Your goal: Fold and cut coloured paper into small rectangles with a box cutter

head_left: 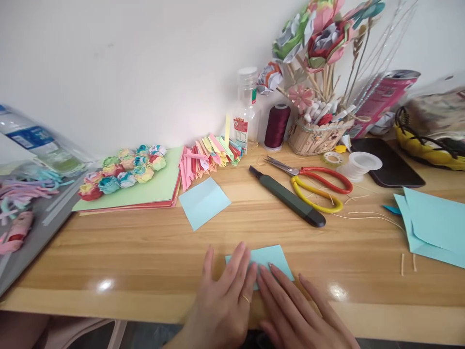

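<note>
Lying flat and unclenched, left hand [225, 296] and right hand [295, 306] touch blue paper [272, 254]

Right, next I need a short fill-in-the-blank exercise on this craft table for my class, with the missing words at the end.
1. The left hand and right hand rest on light-blue paper; the ring is on the ____ hand.
2. One handle of the scissors is red and the other is ____.
3. Between the clear bottle and the basket stands a spool of dark maroon ____.
4. The paper rosettes lie on a paper stack whose top sheet is pale ____.

Missing words: left; yellow; thread; green.
</note>
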`<move>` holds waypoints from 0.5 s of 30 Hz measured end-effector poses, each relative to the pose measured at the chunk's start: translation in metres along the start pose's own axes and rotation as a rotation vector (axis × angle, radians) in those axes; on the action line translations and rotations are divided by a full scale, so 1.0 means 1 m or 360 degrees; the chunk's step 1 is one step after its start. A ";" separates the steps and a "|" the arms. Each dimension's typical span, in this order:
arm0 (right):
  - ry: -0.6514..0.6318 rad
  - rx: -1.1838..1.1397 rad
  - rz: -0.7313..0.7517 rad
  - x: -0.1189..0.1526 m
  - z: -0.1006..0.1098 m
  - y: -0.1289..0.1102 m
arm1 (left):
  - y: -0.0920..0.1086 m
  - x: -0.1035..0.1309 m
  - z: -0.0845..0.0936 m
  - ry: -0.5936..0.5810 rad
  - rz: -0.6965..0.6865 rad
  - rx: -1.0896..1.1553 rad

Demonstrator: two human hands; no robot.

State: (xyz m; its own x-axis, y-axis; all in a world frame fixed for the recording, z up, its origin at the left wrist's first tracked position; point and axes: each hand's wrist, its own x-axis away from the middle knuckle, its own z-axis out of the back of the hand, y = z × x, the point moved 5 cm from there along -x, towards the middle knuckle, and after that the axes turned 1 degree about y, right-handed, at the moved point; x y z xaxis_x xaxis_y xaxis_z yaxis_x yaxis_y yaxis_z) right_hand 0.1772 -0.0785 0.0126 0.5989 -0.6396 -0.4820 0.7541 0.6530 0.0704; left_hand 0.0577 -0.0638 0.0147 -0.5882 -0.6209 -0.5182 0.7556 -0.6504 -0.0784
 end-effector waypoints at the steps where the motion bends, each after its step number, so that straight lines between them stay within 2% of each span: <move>1: 0.0057 -0.0060 -0.0108 0.000 0.000 0.000 | 0.003 0.002 0.001 0.0002 -0.0040 -0.0004; 3: 0.0188 -0.0189 -0.0310 0.003 -0.002 0.000 | 0.008 0.007 0.004 0.0008 -0.0094 0.0015; 5: 0.0230 -0.0268 -0.0382 0.006 -0.005 -0.001 | 0.009 0.014 0.006 -0.0015 -0.0091 0.0019; 8: 0.0149 -0.0256 -0.0282 0.012 -0.006 -0.001 | 0.005 0.025 0.009 -0.0101 -0.0045 -0.0049; 11: 0.0109 -0.0144 -0.0196 0.018 0.001 0.007 | 0.000 0.033 0.012 -0.0174 -0.0029 -0.0115; 15: 0.0065 0.0064 -0.0078 0.026 0.011 0.019 | -0.004 0.037 0.014 -0.0162 -0.0033 -0.0086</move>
State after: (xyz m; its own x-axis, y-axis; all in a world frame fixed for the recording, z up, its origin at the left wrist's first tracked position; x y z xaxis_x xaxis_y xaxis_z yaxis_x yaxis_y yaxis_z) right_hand 0.2102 -0.0880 0.0111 0.5500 -0.6527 -0.5210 0.7929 0.6040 0.0804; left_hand 0.0283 -0.0902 0.0075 -0.6279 -0.6507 -0.4271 0.7559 -0.6405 -0.1355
